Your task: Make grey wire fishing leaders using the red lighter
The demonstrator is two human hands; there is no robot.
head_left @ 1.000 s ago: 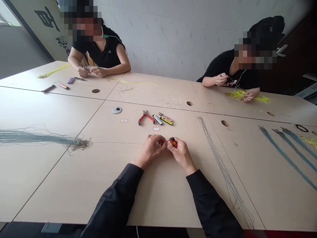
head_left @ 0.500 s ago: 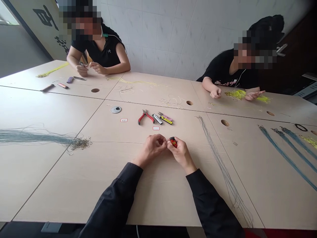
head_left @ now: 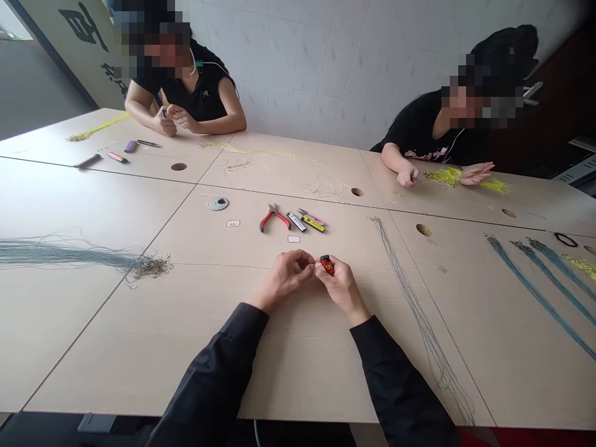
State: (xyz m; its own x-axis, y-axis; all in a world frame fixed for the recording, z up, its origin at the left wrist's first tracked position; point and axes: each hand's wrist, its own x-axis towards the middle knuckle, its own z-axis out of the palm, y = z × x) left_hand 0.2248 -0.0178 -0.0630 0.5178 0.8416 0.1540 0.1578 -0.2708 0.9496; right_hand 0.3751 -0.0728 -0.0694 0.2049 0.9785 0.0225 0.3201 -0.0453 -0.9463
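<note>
My right hand (head_left: 339, 282) is closed round a red and black lighter (head_left: 327, 265), its fingertips meeting those of my left hand (head_left: 289, 276). Thumb and forefinger of the left hand pinch a thin cord (head_left: 223, 266), which runs left across the table to a bundle of blue-grey cords (head_left: 88, 256) with metal clasps at its end. What lies between the touching fingertips is too small to make out. Just beyond my hands are red-handled pliers (head_left: 274, 218), a white lighter (head_left: 297, 221), a yellow lighter (head_left: 313, 224) and pink-handled snips (head_left: 315, 217).
A loose strand bundle (head_left: 410, 292) lies right of my hands, with blue cord bundles (head_left: 535, 292) farther right. A round metal disc (head_left: 218, 203) lies at the left. Across the table (head_left: 195, 347) two people handle yellow cords (head_left: 444, 176). Holes (head_left: 423, 230) pierce the tabletop.
My hands hold nearly the same pose, fingertips together. Across the table, the left person's hands have come closer together and the right person's open hand has tilted up slightly.
</note>
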